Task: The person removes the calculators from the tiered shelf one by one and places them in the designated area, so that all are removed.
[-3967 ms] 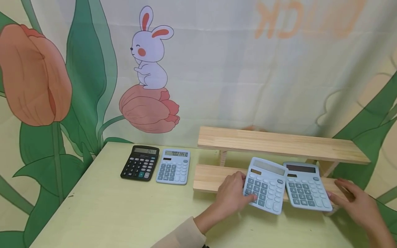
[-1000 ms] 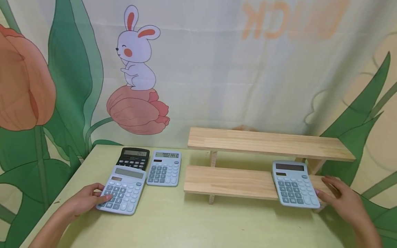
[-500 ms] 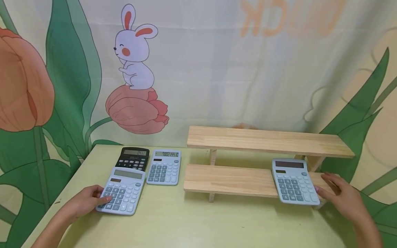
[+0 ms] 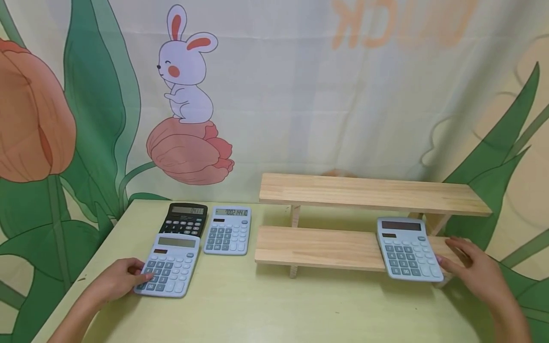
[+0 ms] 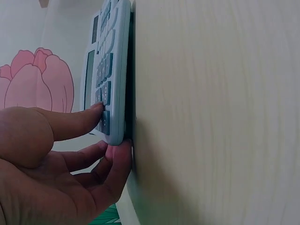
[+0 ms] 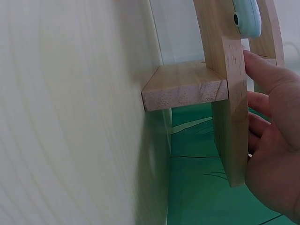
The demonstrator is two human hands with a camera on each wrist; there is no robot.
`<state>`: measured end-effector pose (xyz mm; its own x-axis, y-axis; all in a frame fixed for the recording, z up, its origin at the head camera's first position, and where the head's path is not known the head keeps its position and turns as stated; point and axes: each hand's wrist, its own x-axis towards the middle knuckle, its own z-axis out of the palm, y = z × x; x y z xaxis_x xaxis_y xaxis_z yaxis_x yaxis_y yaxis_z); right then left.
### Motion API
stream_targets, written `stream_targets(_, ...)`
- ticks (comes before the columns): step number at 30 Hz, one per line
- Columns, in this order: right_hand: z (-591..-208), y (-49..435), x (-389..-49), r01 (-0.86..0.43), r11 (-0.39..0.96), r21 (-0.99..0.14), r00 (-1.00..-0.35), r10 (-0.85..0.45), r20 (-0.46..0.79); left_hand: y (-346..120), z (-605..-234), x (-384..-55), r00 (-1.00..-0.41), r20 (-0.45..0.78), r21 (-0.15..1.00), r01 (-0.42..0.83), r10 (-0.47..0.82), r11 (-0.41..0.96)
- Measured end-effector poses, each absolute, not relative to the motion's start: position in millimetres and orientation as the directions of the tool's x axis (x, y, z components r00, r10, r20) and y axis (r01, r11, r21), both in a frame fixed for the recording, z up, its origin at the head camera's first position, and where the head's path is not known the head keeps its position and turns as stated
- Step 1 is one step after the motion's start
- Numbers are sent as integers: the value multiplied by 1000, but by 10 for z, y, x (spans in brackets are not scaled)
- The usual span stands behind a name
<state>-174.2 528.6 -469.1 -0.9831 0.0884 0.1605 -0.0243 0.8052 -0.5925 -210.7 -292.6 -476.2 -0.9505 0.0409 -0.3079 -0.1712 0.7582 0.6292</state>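
My left hand [image 4: 117, 278] pinches the lower left corner of a light blue calculator [image 4: 173, 264], thumb over the keys and fingers below. In the left wrist view this calculator [image 5: 119, 70] is very close to the tabletop. Its top end covers the lower part of a black calculator [image 4: 182, 224]. A second light blue calculator [image 4: 409, 250] leans over the front edge of the lower wooden shelf [image 4: 317, 247]. Beside it, my right hand [image 4: 476, 269] rests at the shelf's right end, thumb near the calculator's edge. In the right wrist view, the hand [image 6: 276, 126] touches the board, with loosely bent fingers.
Another light blue calculator [image 4: 227, 231] lies on the table, right of the black one, digits on its display. The upper shelf board [image 4: 373, 193] stands behind and above the lower one. A printed curtain [image 4: 300, 95] hangs behind the pale table [image 4: 257, 309].
Since the oldest frame, my left hand has carried the light blue calculator from the shelf to the far left, over the black one. The right hand stays at the shelf. Recently little has moved.
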Motion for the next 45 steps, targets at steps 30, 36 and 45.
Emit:
stream_targets(30,-4703,5279,-1745,-25,804,-594,-986,79,148,-2858,-4552,-2019,-975,-221,527,-128,-10,840)
stream_targets(36,-4756,5289,-1729,-32,800,-599,-982,85,166,-2395,-4213,-1931,-997,-26,559,42,68,828)
stream_targets(45,-4716,5301,-1755,-19,810,-586,-983,93,161,-1266,-3926,-1762,-945,206,727,322,256,607)
